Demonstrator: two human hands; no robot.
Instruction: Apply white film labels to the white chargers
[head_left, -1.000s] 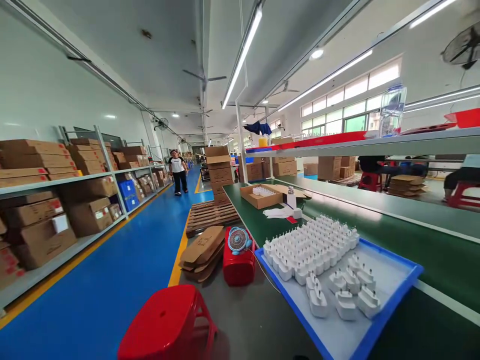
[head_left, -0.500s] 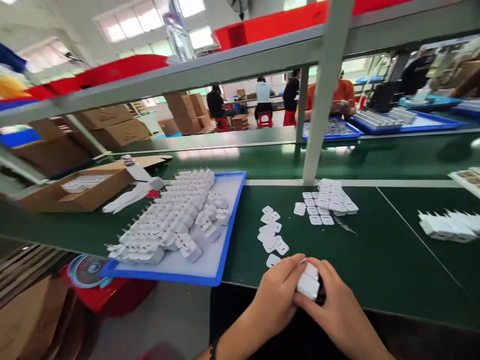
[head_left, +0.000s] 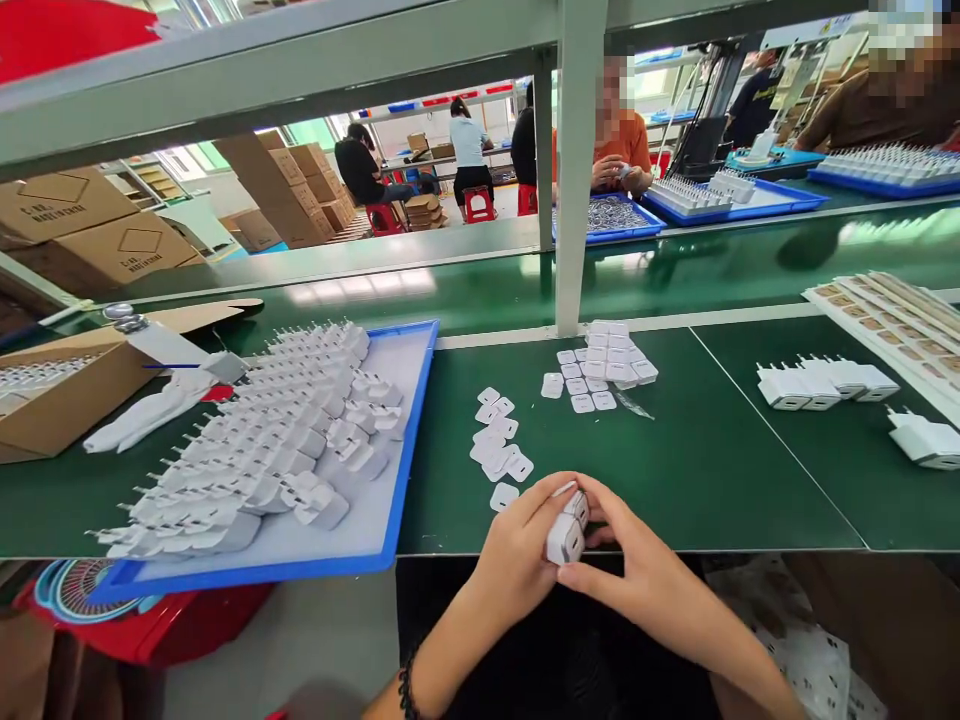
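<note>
My left hand [head_left: 510,560] is closed around white plug chargers [head_left: 565,540], held just over the table's front edge. At least two show side by side, their faces with a port slot turned up toward me. My right hand [head_left: 637,545] curls about their other side, its thumb at the lower corner and fingertips behind, partly hidden. Just beyond the left hand lie loose white face plates [head_left: 495,447] with slots. Farther back sits a stack of small white square pieces [head_left: 616,355].
A blue-rimmed tray [head_left: 409,470] full of white plug chargers stands left, overhanging the table edge. More chargers [head_left: 817,382] stand right, beside pale slotted trays [head_left: 892,330]. A shelf post [head_left: 574,200] rises behind. An open carton [head_left: 67,400] and co-workers are also in view.
My view has swung right and levelled, so the table things appear farther left. The held chargers have turned so their slotted faces show. Both hands stay around them.
</note>
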